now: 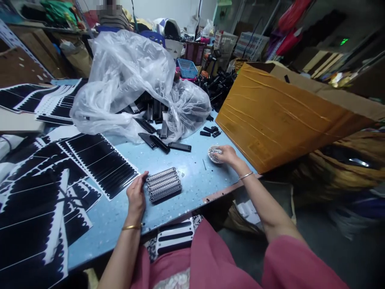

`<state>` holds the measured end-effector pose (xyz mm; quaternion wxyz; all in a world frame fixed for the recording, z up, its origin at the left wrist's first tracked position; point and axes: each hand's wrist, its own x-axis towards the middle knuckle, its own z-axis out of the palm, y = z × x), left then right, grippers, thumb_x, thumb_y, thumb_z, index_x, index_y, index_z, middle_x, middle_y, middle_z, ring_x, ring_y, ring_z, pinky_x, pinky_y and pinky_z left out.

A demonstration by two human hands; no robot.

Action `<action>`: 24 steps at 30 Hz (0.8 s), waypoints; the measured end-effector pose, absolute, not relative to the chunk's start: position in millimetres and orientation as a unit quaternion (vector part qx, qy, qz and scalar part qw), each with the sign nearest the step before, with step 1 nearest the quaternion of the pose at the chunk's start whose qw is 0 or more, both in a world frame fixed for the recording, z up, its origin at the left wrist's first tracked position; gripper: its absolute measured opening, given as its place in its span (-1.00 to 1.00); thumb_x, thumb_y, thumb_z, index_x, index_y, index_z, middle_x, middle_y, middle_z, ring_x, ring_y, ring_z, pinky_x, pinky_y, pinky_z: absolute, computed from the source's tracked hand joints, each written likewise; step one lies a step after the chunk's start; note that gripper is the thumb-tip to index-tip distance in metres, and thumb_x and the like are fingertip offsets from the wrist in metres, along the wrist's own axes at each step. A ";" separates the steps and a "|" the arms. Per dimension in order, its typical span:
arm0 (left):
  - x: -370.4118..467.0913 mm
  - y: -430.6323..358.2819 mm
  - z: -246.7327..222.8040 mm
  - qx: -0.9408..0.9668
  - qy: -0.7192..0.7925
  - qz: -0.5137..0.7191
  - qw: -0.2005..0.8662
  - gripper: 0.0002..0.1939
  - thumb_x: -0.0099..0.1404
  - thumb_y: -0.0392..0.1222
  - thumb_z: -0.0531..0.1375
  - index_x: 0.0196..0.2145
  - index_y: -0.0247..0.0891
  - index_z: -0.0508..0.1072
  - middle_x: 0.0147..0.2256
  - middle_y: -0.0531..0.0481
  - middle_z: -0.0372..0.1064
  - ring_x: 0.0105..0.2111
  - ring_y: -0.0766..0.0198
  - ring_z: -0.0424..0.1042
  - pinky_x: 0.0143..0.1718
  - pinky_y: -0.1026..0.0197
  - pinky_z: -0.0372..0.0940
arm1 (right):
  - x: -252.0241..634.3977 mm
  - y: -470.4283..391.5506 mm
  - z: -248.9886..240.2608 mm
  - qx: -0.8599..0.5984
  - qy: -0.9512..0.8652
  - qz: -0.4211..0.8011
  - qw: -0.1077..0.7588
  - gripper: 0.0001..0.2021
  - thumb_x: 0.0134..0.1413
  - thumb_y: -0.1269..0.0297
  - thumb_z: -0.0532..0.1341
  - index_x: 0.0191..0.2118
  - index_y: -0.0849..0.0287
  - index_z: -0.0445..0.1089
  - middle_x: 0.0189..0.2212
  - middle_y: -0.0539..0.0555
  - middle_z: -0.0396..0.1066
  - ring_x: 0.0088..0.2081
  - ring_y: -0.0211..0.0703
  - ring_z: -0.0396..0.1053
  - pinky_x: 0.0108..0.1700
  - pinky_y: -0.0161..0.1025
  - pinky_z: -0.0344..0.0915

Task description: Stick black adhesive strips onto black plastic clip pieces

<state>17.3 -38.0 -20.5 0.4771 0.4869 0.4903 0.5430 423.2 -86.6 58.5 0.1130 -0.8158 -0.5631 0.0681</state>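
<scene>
A row of silvery perforated strips (165,185) lies side by side on the blue table (192,170). My left hand (137,196) rests at the left end of these strips, fingers stretched out along their edge. Farther right, my right hand (226,155) has its fingers in a small round dish (213,152) of tiny shiny pieces; its fingertips are pinched together and what they hold is too small to name. A thin dark pin-like piece (204,164) lies left of the dish. Several short black parts (210,131) sit behind the dish.
A clear plastic bag (129,76) with black comb-like parts (162,143) stands at the back. Black sheets with scalloped edges (102,162) cover the left side. A large brown taped box (288,116) leans at the right. A person (112,18) is in the background.
</scene>
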 end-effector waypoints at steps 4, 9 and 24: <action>20.3 -38.5 -17.0 0.478 0.487 0.547 0.486 -0.68 0.21 -0.02 0.21 -0.23 -0.29 0.61 -0.16 -0.13 0.56 -0.05 0.06 0.48 0.09 -0.02 0.30 | 419.3 -79.6 44.9 -0.810 -0.582 0.063 0.033 -0.71 0.06 0.14 0.22 -0.11 -0.01 0.57 -0.16 0.07 0.57 -0.13 -0.02 0.47 -0.13 -0.22 0.32; 25.0 -38.8 -12.4 0.476 0.486 0.555 0.479 -0.71 0.20 -0.06 0.21 -0.24 -0.29 0.60 -0.19 -0.11 0.56 -0.07 0.09 0.48 0.07 0.00 0.31 | 421.3 -83.0 43.1 -0.807 -0.586 0.066 -0.018 -0.74 0.06 0.21 0.19 -0.19 0.11 0.58 -0.17 0.18 0.55 -0.11 0.04 0.45 -0.11 -0.20 0.29; 32.8 -38.0 -7.3 0.386 0.439 0.607 0.538 -0.82 0.12 -0.16 0.29 -0.34 -0.31 0.58 -0.31 -0.05 0.57 -0.25 0.23 0.53 -0.07 0.15 0.35 | 436.0 -71.2 24.7 -0.802 -0.591 0.086 0.033 -0.78 -0.07 0.45 0.20 -0.32 0.31 0.59 -0.25 0.24 0.57 -0.21 -0.02 0.45 -0.22 -0.29 0.23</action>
